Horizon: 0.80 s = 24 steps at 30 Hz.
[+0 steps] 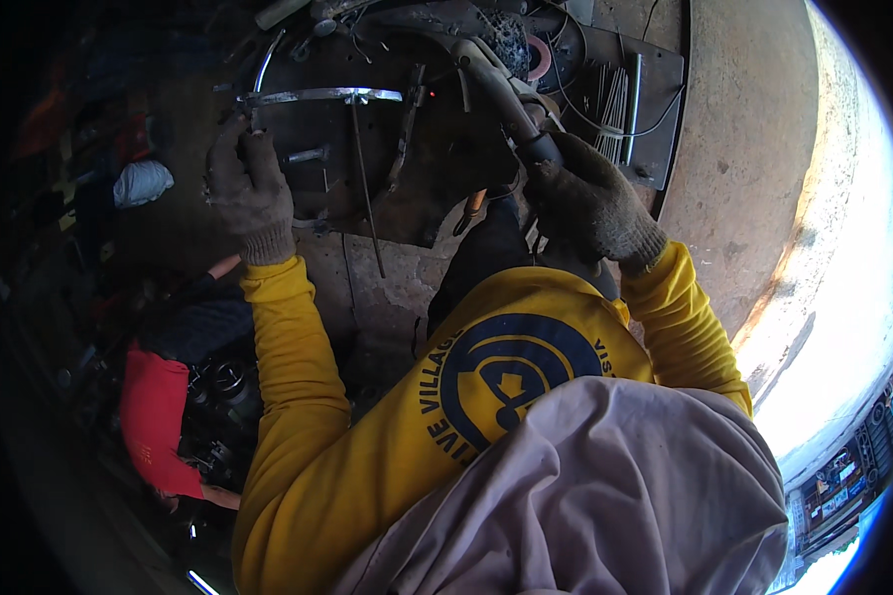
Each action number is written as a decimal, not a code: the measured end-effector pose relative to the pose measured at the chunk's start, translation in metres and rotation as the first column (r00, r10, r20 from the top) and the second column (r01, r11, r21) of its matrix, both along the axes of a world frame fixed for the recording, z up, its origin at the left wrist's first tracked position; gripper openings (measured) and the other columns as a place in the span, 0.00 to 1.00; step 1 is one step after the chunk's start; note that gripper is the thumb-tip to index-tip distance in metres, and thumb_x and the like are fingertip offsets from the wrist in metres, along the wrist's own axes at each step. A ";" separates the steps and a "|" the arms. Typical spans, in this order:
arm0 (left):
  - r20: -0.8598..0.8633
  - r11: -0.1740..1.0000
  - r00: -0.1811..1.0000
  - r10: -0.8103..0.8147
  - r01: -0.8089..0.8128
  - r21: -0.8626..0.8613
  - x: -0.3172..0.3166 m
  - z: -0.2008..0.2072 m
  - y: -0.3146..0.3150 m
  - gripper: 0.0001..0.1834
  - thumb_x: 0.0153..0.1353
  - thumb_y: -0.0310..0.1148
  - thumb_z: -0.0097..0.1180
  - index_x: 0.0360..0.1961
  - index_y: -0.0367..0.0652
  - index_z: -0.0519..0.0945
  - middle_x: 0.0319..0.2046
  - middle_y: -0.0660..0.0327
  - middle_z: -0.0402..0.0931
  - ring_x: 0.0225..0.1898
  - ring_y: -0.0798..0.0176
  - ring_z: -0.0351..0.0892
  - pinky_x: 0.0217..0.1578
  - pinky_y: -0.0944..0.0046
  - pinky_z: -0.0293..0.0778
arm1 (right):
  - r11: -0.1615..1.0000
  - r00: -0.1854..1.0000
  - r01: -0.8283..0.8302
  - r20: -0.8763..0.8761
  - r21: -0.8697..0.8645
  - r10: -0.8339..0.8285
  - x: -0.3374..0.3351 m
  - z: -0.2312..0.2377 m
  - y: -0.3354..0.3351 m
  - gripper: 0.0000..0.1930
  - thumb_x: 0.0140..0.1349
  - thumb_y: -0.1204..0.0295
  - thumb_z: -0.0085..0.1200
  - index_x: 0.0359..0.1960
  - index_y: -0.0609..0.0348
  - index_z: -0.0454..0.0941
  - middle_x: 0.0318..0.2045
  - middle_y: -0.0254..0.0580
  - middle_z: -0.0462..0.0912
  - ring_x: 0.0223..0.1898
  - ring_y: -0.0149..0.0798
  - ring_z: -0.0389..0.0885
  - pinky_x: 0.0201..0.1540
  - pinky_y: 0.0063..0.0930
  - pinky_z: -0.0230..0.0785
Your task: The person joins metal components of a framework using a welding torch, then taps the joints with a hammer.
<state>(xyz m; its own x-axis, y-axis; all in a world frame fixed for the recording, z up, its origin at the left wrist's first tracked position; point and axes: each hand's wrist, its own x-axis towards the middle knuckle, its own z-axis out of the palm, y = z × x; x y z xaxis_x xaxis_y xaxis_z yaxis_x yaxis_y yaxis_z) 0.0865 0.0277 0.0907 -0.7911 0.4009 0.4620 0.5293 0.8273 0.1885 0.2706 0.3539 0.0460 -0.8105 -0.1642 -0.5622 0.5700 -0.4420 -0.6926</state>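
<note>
My gloved left hand point(250, 186) is at the left of the dark metal worktop point(446, 169). Its thumb and fingers close around the left end of a shiny, slightly curved metal bar point(318, 95). A thin rod point(362, 178) hangs down across the worktop from near the bar's right end. On the right, my gloved right hand point(593, 193) wraps around the dark lower end of a thick grey metal tube point(496, 89), which slants up and away to the left. The glove hides part of that end.
Several thin straight rods point(610, 99) lie beside a short metal pipe point(633, 109) at the far right of the worktop. A dark cable loops there. Metal scraps crowd the far edge. A person in a red shirt point(154, 416) bends over machine parts point(230, 377) at left.
</note>
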 end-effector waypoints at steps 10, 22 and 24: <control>0.062 1.000 0.998 0.010 -0.012 0.025 0.000 -0.002 -0.003 0.13 0.63 0.29 0.60 0.49 0.38 0.80 0.46 0.50 0.81 0.47 0.49 0.82 0.49 0.56 0.78 | 0.991 0.997 0.004 -0.077 0.137 0.006 0.000 -0.007 -0.003 0.26 0.70 0.60 0.54 0.64 0.63 0.69 0.38 0.39 0.81 0.32 0.28 0.79 0.36 0.23 0.74; -0.057 0.997 0.996 -0.073 0.071 -0.037 -0.003 -0.001 -0.002 0.11 0.65 0.32 0.60 0.46 0.39 0.82 0.45 0.53 0.82 0.44 0.52 0.84 0.45 0.55 0.79 | 0.970 0.977 -0.051 -0.190 0.237 0.098 -0.002 -0.011 -0.002 0.25 0.70 0.52 0.53 0.58 0.59 0.74 0.38 0.44 0.81 0.33 0.31 0.82 0.33 0.24 0.78; -0.074 0.995 0.994 -0.084 0.080 -0.058 -0.004 0.000 -0.001 0.11 0.65 0.31 0.60 0.46 0.40 0.81 0.46 0.53 0.82 0.44 0.52 0.84 0.44 0.56 0.80 | 0.989 0.986 -0.050 -0.152 0.137 0.071 -0.003 -0.005 -0.002 0.24 0.70 0.54 0.54 0.58 0.59 0.73 0.36 0.42 0.80 0.30 0.30 0.81 0.28 0.22 0.78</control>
